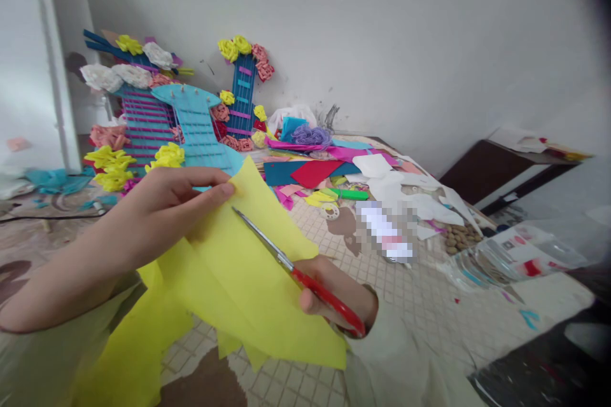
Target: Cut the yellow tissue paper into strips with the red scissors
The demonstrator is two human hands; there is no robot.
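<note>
A large yellow sheet, paper or thin foam by its look, hangs in front of me with a jagged lower edge. My left hand pinches its upper corner between thumb and fingers. In my right hand is a pair of scissors with red handles. Its metal blades look closed or nearly so and point up and left across the sheet, the tip just below my left thumb. Part of the right fingers is hidden behind the handles and the sheet.
Behind the sheet stand blue strung craft pieces with yellow, white and pink paper flowers. Coloured paper scraps, purple yarn and a green cutter-like tool lie farther back. At right are a clear plastic bottle and a dark box.
</note>
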